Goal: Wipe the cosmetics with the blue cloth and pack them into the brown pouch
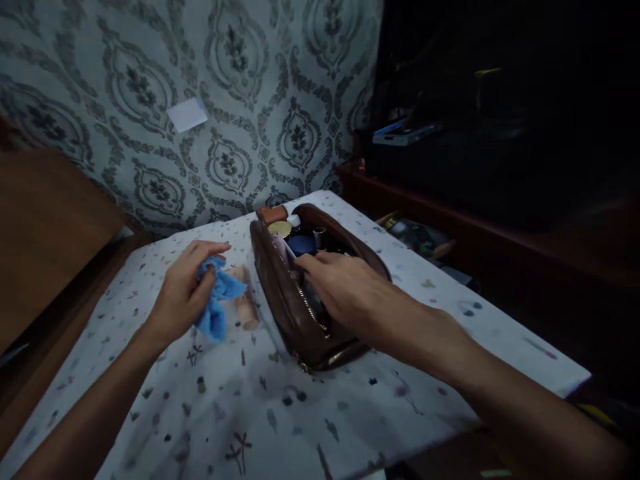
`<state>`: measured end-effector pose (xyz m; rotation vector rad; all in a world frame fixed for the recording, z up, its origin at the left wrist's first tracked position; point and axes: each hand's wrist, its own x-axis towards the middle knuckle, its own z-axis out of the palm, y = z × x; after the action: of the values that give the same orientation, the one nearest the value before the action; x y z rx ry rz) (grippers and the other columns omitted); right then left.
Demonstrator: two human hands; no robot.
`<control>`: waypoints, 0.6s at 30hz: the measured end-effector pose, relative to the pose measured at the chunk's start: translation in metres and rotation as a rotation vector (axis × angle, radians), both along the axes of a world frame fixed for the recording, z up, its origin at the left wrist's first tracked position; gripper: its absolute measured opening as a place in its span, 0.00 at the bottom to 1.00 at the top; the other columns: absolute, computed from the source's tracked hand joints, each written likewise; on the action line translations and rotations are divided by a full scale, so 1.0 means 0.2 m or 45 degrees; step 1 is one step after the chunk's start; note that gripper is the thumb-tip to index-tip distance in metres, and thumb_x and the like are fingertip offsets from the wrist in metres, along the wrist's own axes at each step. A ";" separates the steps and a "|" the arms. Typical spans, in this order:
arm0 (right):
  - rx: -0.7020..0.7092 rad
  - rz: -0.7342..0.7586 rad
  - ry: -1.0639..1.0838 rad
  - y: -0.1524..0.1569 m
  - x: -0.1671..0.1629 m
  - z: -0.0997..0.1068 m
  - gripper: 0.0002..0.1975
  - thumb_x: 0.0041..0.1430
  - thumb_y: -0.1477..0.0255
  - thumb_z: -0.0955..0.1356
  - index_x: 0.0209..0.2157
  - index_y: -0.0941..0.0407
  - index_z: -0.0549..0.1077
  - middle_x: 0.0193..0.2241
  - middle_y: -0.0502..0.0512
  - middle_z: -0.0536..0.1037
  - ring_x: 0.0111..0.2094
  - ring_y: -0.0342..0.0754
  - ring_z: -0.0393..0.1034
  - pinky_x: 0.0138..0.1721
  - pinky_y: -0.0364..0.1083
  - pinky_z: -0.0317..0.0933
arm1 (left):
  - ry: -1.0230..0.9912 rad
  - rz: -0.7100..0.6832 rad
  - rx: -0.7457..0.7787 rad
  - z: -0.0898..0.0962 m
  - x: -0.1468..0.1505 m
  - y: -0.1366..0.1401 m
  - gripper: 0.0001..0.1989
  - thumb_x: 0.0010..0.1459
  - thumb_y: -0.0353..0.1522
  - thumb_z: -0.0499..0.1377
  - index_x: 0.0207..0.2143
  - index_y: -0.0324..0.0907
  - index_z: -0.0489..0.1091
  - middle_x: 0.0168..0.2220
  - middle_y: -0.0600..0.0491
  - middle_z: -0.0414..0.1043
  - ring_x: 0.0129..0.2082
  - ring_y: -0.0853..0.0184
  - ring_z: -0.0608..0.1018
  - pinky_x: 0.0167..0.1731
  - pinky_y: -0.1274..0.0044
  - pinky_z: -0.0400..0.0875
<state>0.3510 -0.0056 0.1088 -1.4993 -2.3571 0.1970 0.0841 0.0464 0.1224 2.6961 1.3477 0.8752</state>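
Note:
A brown zippered toiletry bag (280, 303) lies open on the table, packed with small containers, among them a gold-coloured round lid (280, 229) and a dark blue round item (303, 245). My right hand (345, 283) reaches into it, fingertips down among the contents; what they touch is hidden. Left of the bag, my left hand (187, 287) is closed on a crumpled blue cloth (215, 313), its index finger stretched out. Just beyond the cloth a beige tube-shaped item (246, 310) lies on the table, partly covered from view.
A white patterned cloth covers the table (280, 427). Patterned wallpaper rises behind, with a white card (187, 115) on it. A wooden panel (55, 233) stands at the left. On the right are dark furniture and an open drawer (417, 235) with items inside.

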 end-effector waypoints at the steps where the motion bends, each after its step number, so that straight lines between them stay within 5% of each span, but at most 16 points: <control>1: 0.031 -0.003 0.001 -0.01 0.00 0.00 0.12 0.60 0.84 0.62 0.42 0.57 0.71 0.34 0.55 0.76 0.29 0.45 0.70 0.26 0.42 0.54 | -0.036 0.064 -0.043 -0.03 -0.05 0.02 0.16 0.64 0.31 0.48 0.51 0.40 0.68 0.47 0.47 0.72 0.48 0.61 0.76 0.49 0.67 0.73; 6: 0.541 -0.067 0.147 -0.08 -0.06 -0.03 0.09 0.66 0.79 0.62 0.39 0.58 0.74 0.42 0.62 0.78 0.39 0.52 0.73 0.35 0.47 0.66 | -0.099 0.212 -0.158 -0.23 -0.19 0.10 0.15 0.63 0.31 0.48 0.48 0.38 0.69 0.45 0.46 0.73 0.47 0.60 0.76 0.50 0.66 0.72; 9: 0.808 0.128 0.377 -0.18 -0.18 -0.08 0.10 0.67 0.80 0.62 0.42 0.59 0.74 0.41 0.62 0.79 0.42 0.51 0.73 0.44 0.50 0.69 | -0.086 0.174 -0.168 -0.34 -0.19 0.13 0.15 0.65 0.32 0.47 0.48 0.39 0.69 0.46 0.47 0.73 0.48 0.62 0.76 0.52 0.66 0.71; 12: 0.611 0.460 0.349 -0.22 -0.34 -0.19 0.15 0.66 0.81 0.61 0.49 0.58 0.73 0.41 0.62 0.79 0.45 0.52 0.73 0.45 0.51 0.72 | -0.013 0.065 -0.175 -0.43 -0.15 0.16 0.16 0.67 0.32 0.47 0.51 0.39 0.69 0.50 0.45 0.73 0.52 0.63 0.75 0.54 0.67 0.70; 14: 0.360 0.397 0.265 -0.20 -0.45 -0.31 0.19 0.67 0.78 0.60 0.57 0.61 0.68 0.49 0.69 0.75 0.52 0.57 0.71 0.44 0.56 0.74 | 0.170 -0.056 -0.152 -0.47 -0.13 0.17 0.16 0.69 0.32 0.47 0.52 0.38 0.69 0.54 0.44 0.72 0.57 0.62 0.72 0.58 0.67 0.68; 18: 0.169 0.266 0.247 -0.07 -0.61 -0.53 0.27 0.63 0.77 0.61 0.61 0.75 0.59 0.58 0.84 0.66 0.60 0.66 0.66 0.56 0.62 0.67 | 0.518 -0.228 -0.109 -0.50 -0.12 0.18 0.17 0.71 0.31 0.45 0.48 0.36 0.72 0.53 0.45 0.74 0.59 0.63 0.70 0.61 0.70 0.63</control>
<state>0.2298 -0.0190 0.0025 -1.1203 -2.3176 0.2207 0.0602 0.0819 0.0221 2.9718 1.1303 0.2560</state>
